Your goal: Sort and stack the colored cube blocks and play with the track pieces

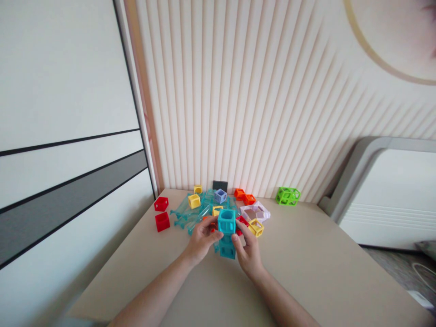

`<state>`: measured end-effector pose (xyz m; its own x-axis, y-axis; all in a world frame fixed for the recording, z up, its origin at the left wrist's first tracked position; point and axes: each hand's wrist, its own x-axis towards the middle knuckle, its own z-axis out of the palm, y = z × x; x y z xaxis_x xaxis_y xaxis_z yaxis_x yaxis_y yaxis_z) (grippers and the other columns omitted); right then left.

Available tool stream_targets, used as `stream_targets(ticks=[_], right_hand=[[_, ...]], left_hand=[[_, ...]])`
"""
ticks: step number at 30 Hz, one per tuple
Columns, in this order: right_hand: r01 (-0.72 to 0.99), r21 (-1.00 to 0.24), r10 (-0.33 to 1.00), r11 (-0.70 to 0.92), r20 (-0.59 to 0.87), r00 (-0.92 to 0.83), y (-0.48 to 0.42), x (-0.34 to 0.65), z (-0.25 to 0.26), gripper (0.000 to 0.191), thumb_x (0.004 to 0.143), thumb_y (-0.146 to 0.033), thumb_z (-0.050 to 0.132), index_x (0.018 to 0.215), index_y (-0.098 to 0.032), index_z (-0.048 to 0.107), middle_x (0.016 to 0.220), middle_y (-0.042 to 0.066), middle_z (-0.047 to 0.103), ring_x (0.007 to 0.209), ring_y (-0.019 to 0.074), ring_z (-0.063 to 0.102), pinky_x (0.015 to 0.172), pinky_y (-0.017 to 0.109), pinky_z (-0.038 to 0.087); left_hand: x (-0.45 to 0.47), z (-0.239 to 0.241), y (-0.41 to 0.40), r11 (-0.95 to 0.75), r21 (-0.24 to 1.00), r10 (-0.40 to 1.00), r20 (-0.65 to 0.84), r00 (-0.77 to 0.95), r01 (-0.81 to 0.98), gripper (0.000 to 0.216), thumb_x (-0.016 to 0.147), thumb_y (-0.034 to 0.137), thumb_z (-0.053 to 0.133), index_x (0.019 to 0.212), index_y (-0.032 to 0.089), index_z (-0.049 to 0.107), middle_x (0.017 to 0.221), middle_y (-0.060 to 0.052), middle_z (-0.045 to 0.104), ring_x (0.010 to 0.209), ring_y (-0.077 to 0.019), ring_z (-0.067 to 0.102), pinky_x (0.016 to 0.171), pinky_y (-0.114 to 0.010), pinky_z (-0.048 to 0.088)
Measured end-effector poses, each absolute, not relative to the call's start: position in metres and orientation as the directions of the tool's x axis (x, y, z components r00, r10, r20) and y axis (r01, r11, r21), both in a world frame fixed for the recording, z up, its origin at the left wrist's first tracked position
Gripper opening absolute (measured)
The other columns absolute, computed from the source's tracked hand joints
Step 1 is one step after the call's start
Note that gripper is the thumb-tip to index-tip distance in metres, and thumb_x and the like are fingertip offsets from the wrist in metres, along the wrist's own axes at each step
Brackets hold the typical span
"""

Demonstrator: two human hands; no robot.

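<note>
A teal hollow cube piece (226,221) sits on top of a second teal cube (227,249), forming a short stack on the beige table (306,254). My left hand (200,240) grips the stack from the left, fingers curled on the upper cube. From the right, my right hand (248,250) pinches the same stack, thumb near the join of the two cubes. Just behind the stack lie clear teal tube pieces (190,213), yellow cubes (194,200) and a yellow cube (256,227) beside my right hand.
Two red cubes (162,213) lie at the left. A green cube pair (288,196), orange cubes (244,195), a lilac frame piece (256,211), a blue-grey cube (220,195) and a dark block (220,185) stand near the ribbed wall. A white rounded unit (388,190) stands at the right.
</note>
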<state>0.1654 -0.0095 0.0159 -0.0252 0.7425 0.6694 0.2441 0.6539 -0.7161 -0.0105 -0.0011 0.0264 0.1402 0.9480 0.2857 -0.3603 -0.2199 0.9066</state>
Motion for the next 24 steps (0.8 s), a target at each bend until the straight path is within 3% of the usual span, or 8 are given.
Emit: stream_targets(ticks=[12,18,24], right_hand=[[0.206,-0.765,0.774,0.611,0.631,0.051,-0.009,0.162,0.015,0.039,0.089,-0.044,0.065,0.120,-0.021,0.070,0.109,0.011,0.076,0.096,0.0280,0.073,0.082,0.040,0.061],[0.058,-0.868,0.862,0.492,0.496,0.109,-0.005,0.161,0.014,0.041,0.092,-0.052,0.058,0.114,-0.021,0.073,0.109,0.011,0.076,0.096,0.0281,0.072,0.080,0.039,0.060],[0.045,-0.886,0.883,0.462,0.465,0.072,-0.003,0.161,0.013,0.047,0.094,-0.057,0.054,0.114,-0.019,0.073,0.104,0.010,0.076,0.092,0.0260,0.071,0.078,0.036,0.059]], left_hand=[[-0.007,0.018,0.001,-0.202,0.917,0.952,0.266,0.151,-0.345,0.047,0.073,0.041,0.083,0.114,0.019,0.072,0.102,-0.008,0.071,0.090,-0.0213,0.066,0.083,-0.031,0.052],[-0.005,0.019,-0.002,-0.218,0.924,0.932,0.292,0.213,-0.313,0.062,0.075,0.043,0.081,0.131,0.022,0.063,0.124,-0.013,0.067,0.102,-0.0242,0.065,0.089,-0.035,0.052],[-0.003,0.024,-0.006,-0.289,0.932,0.932,0.326,0.160,-0.219,0.052,0.077,0.042,0.078,0.123,0.019,0.067,0.116,-0.011,0.069,0.092,-0.0217,0.066,0.081,-0.031,0.054]])
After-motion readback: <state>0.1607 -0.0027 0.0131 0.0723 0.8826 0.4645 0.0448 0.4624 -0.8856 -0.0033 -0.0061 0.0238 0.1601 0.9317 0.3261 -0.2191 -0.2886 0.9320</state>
